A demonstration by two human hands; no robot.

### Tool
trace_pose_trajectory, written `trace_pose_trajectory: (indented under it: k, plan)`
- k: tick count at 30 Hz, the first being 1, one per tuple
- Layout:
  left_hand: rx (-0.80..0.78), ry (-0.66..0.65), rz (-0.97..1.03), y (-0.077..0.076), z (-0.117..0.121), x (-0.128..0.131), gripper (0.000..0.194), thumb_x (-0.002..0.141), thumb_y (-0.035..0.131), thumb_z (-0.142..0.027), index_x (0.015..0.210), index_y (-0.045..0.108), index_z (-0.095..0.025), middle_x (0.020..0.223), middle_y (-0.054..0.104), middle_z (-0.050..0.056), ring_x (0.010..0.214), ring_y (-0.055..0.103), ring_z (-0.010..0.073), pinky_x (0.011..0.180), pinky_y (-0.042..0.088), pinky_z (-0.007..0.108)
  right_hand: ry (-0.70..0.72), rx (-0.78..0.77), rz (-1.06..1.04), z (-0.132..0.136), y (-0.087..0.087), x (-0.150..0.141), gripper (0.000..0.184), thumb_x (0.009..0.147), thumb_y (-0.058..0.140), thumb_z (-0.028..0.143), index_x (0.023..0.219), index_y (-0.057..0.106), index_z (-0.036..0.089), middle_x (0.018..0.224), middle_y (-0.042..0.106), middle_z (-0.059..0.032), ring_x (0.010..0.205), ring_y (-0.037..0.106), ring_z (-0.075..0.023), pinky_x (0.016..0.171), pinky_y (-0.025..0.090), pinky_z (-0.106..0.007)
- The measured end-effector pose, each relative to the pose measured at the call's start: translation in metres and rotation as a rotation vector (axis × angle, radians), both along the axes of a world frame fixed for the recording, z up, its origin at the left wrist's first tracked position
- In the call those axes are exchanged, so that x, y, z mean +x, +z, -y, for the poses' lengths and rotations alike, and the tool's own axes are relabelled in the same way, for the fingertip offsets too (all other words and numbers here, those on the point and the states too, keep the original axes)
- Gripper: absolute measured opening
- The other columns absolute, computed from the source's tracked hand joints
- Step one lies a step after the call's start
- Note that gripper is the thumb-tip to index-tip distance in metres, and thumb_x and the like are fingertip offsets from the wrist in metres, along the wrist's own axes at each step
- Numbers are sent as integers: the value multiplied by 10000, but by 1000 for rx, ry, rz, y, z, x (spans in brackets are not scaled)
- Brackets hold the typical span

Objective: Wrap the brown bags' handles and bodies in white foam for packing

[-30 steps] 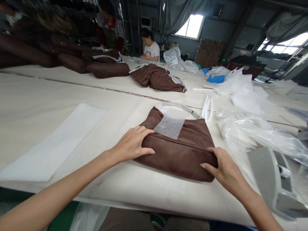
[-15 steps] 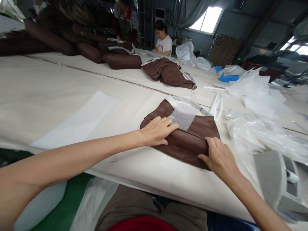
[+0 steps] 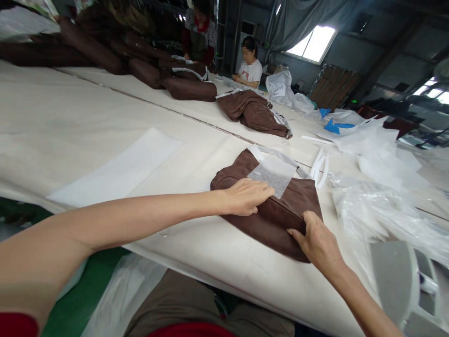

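Note:
A brown leather-like handbag (image 3: 277, 231) lies on the cream-covered table, its base side toward me. A grey-white sheet (image 3: 271, 174) covers part of its upper panel, and a wrapped strap (image 3: 280, 155) loops behind it. My left hand (image 3: 247, 195) is closed on the piped seam near the bag's middle; the thumb is low and the fingertips are partly hidden. With thumb and fingers, my right hand (image 3: 317, 238) grips the bag's right end at that seam.
White foam sheet (image 3: 117, 171) lies at left. Brown bags (image 3: 250, 112) sit farther back. Clear plastic (image 3: 379, 210) and a grey tape dispenser (image 3: 396, 276) are at right, with white paper (image 3: 382, 145) behind. Two people (image 3: 249, 65) are across the table.
My left hand has slid rightward along the bag's seam, closer to my right hand. My right hand keeps its grip at the right end. The view has shifted slightly.

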State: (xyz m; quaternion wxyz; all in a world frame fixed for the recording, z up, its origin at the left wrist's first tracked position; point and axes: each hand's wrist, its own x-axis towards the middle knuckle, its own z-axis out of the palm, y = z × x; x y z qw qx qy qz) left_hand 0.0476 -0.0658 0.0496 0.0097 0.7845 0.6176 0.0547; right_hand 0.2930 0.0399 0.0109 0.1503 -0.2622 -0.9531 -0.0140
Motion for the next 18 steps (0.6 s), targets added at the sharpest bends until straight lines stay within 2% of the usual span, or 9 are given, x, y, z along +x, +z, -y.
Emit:
trace_pose_trajectory:
  k: [4,8,11,13,15,18]
  plan:
    - [32,-42,-43,-3,0,-5,389,771,773,-239,1004,463,-204,1040,625,63,943,605,241,715,423,336,88,-6,94,-3,5,11,201,814,528,208,812,333,255,798,494,-18,710,538,-223,582,380,-320]
    - [-16,-30,-66,2,9,-20,439,755,802,-285,1012,454,-211,1061,626,58,941,599,245,660,402,345,52,-121,7,-6,-3,31,107,885,508,291,869,410,251,830,497,-26,771,553,-233,649,433,-342]
    - [-43,-27,-71,3,12,-27,409,764,787,-260,997,454,-218,1061,626,49,934,595,240,633,383,347,-11,-221,-83,-7,-19,44,192,903,526,395,1003,463,243,914,524,-50,856,564,-256,739,463,-381]
    - [-45,-29,-82,2,12,-29,376,776,773,-233,981,458,-221,1058,625,46,943,589,234,646,385,344,-32,-250,-129,-6,-29,48,209,911,512,419,1005,471,236,922,531,-62,884,558,-270,768,465,-403]
    - [-55,-25,-79,1,11,-32,366,782,770,-236,973,458,-222,1042,624,44,950,583,231,671,394,340,-67,-284,-168,-5,-35,50,239,905,522,444,1000,480,228,914,538,-63,883,561,-272,771,469,-407]
    - [-75,-25,-47,6,14,-38,408,757,795,-248,979,454,-222,1042,616,36,969,570,226,722,406,332,-156,-353,-231,-4,-40,55,406,839,611,538,1050,494,213,918,548,-57,849,579,-259,727,482,-384]
